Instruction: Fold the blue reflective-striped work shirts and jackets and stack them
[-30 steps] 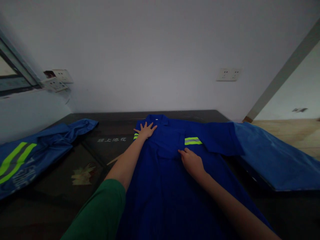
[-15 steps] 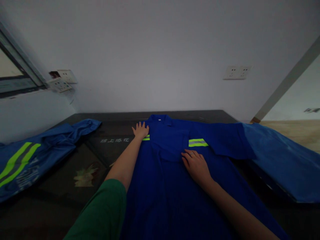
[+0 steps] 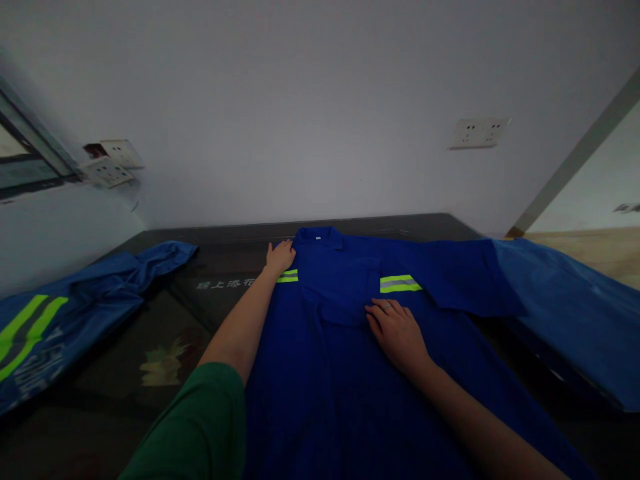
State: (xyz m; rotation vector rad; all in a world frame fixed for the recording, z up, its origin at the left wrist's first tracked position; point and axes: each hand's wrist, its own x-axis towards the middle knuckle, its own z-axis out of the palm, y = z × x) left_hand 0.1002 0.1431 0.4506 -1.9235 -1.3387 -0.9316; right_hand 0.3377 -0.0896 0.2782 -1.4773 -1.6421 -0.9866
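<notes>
A dark blue work jacket [image 3: 345, 373] lies spread out, its collar [image 3: 319, 239] toward the wall and a yellow-green and grey reflective band [image 3: 401, 284] across the chest. One sleeve [image 3: 460, 263] stretches right; a folded layer of cloth [image 3: 335, 287] lies over the middle of the chest. My left hand [image 3: 281, 256] rests on the shoulder left of the collar, fingers close together and fairly flat. My right hand [image 3: 397, 327], with a ring on one finger, lies on the front below the right band, its slightly bent fingers at the folded layer's edge.
The dark tabletop [image 3: 210, 263] bears white characters and a leaf pattern. Another blue garment [image 3: 95, 293] with reflective stripes lies on the left. Lighter blue cloth [image 3: 575, 313] lies at the right, touching the sleeve. Behind stands a wall with sockets [image 3: 479, 133].
My left hand has drawn its spread fingers together and shifted slightly over the jacket's shoulder. More of the left reflective band shows. My right hand stays nearly in place; the view has shifted a little.
</notes>
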